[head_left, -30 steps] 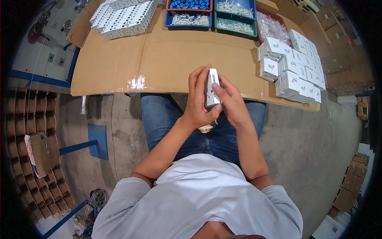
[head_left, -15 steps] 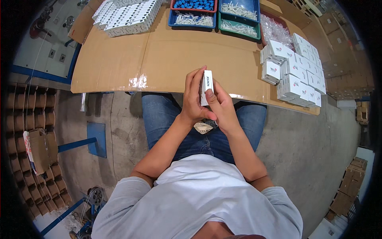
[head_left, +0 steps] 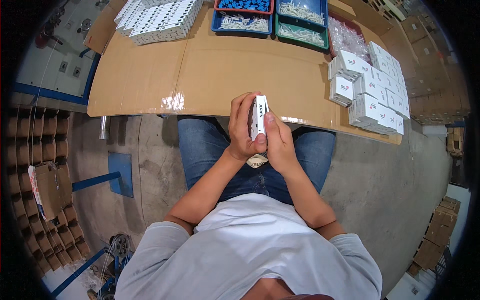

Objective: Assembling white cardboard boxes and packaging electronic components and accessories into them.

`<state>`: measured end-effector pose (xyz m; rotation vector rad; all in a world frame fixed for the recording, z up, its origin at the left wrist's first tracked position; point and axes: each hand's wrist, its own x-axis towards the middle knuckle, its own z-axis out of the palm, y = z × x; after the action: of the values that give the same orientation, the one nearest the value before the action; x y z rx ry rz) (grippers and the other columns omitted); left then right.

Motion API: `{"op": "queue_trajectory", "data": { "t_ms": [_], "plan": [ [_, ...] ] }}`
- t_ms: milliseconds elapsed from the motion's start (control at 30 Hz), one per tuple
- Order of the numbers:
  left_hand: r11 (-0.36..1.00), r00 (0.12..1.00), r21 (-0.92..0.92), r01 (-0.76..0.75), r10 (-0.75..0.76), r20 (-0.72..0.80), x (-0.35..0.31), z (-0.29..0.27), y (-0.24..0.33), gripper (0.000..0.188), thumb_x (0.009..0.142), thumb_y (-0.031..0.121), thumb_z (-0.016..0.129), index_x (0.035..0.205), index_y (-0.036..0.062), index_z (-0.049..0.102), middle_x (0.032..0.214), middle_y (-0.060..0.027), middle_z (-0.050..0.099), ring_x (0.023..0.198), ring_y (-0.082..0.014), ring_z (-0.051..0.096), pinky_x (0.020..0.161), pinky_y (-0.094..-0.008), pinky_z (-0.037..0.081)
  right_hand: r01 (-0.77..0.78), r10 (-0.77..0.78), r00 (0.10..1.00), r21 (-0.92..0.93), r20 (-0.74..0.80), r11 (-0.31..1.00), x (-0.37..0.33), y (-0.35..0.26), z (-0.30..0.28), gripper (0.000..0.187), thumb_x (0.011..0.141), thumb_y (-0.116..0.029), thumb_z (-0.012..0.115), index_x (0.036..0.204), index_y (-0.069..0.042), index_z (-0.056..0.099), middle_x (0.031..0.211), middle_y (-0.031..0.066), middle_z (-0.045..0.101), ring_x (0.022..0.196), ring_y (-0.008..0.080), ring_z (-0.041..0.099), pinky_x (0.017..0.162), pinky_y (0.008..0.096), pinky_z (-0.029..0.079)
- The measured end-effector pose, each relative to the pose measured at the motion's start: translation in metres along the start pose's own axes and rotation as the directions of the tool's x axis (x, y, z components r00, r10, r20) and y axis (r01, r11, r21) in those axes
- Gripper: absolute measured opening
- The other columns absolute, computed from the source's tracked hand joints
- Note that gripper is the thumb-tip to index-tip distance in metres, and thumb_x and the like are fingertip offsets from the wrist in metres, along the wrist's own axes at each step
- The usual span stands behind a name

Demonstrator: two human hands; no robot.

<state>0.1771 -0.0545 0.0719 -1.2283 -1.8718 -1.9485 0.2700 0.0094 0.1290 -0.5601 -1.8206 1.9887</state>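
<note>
You're in a packing workshop: a cardboard-covered tabletop (head_left: 150, 75), stacked small white boxes (head_left: 372, 95), plastic bins of small parts (head_left: 272, 15), cartons (head_left: 437, 245) on a concrete floor (head_left: 380, 180).

small box (head_left: 259, 117): white glossy card | tabletop (head_left: 210, 75): matt brown cardboard

A cardboard-covered table (head_left: 150, 80) stood before the seated person, with bins (head_left: 270, 15) along its far edge, flat stacked boxes (head_left: 160, 20) far left, and small cartons (head_left: 372, 95) piled right.
</note>
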Motion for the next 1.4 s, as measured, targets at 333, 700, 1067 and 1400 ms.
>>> {"op": "queue_trajectory", "data": {
  "t_ms": [333,700,1067,1400],
  "plan": [
    [0.999,0.998,-0.032,-0.032,0.031,-0.050,0.000,0.002,-0.004,0.091,0.089,0.068,0.053,0.132,-0.0126,0.053,0.123,-0.0266,0.055,0.108,-0.0357,0.061,0.091,-0.0413,0.053,-0.052,0.051,0.999,0.054,0.012,0.997,0.002,0.008,-0.004,0.042,0.112,-0.034,0.038,0.104,0.000,0.061,0.091,0.0013,0.060,0.087,0.0090,0.052,0.080,0.0263,0.045],
    [0.957,0.970,-0.163,0.240,-0.244,-0.003,0.007,0.016,-0.006,0.074,0.099,0.056,0.052,0.143,-0.0035,0.046,0.126,-0.0212,0.055,0.114,-0.0283,0.058,0.096,-0.0374,0.049,-0.112,0.113,0.994,0.208,0.010,0.972,0.023,0.011,-0.018,0.062,0.108,-0.052,0.042,0.145,-0.003,0.053,0.124,0.0101,0.065,0.106,0.0134,0.063,0.093,0.0260,0.050],
    [-0.028,0.363,-0.675,0.737,-0.827,0.430,0.049,-0.010,0.021,0.075,0.102,0.072,0.029,0.136,0.0083,0.046,0.109,-0.0109,0.060,0.100,-0.0231,0.063,0.085,-0.0407,0.054,0.179,-0.093,0.975,-0.457,0.204,0.871,0.025,-0.005,-0.058,0.068,0.085,-0.022,0.083,0.145,-0.007,0.056,0.143,0.0140,0.058,0.130,0.0244,0.056,0.109,0.0376,0.044],
    [-0.385,0.239,-0.560,0.733,-0.626,0.742,0.033,-0.009,0.019,0.070,0.105,0.066,0.028,0.140,0.0091,0.049,0.132,-0.0178,0.058,0.116,-0.0363,0.061,0.097,-0.0527,0.053,0.228,-0.174,0.965,-0.296,0.197,0.928,0.029,0.013,-0.064,0.065,0.079,-0.025,0.086,0.137,-0.006,0.063,0.149,0.0136,0.054,0.136,0.0266,0.052,0.110,0.0371,0.043]
  ]
}}
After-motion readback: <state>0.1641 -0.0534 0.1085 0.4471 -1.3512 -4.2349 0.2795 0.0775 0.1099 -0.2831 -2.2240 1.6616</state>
